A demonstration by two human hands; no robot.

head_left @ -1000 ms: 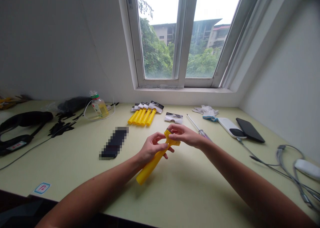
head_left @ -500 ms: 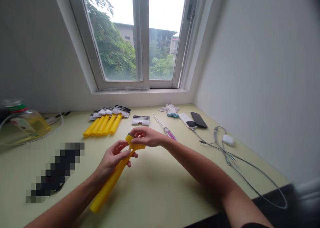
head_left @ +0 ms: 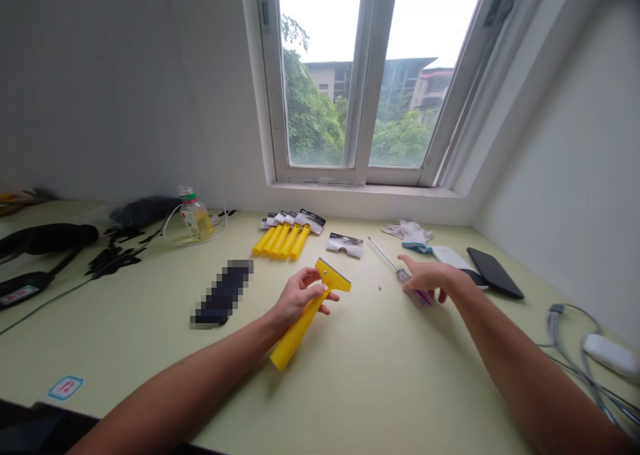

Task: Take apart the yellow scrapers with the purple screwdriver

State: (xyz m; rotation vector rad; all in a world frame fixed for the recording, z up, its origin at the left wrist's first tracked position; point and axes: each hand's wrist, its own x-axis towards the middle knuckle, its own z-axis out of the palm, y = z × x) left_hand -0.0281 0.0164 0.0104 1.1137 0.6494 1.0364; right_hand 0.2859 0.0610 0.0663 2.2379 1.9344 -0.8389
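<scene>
A yellow scraper point(head_left: 299, 332) slants over the table in my left hand point(head_left: 299, 297), its blade edge pointing up and away. My left fingers wrap the neck just below the wide head, with the thumb on top. Over to the right, my right hand point(head_left: 425, 276) has its fingers around the clear and purple handle of a screwdriver point(head_left: 385, 254). The screwdriver's shaft points away to the left, and the hand covers part of its handle. On the table between the two hands lies a tiny piece like a screw point(head_left: 379, 288).
Several yellow scrapers point(head_left: 281, 240) with card tags lie in a row at the back, beside a loose card point(head_left: 345, 244). Gloves point(head_left: 409, 232), a black phone point(head_left: 495, 272) and grey cables point(head_left: 575, 348) sit to the right. A bottle point(head_left: 197, 220) stands back left.
My right hand has left the scraper head and reached right to the screwdriver. My left hand still holds the scraper. The view has turned left, and the small screw-like piece now shows on the table.
</scene>
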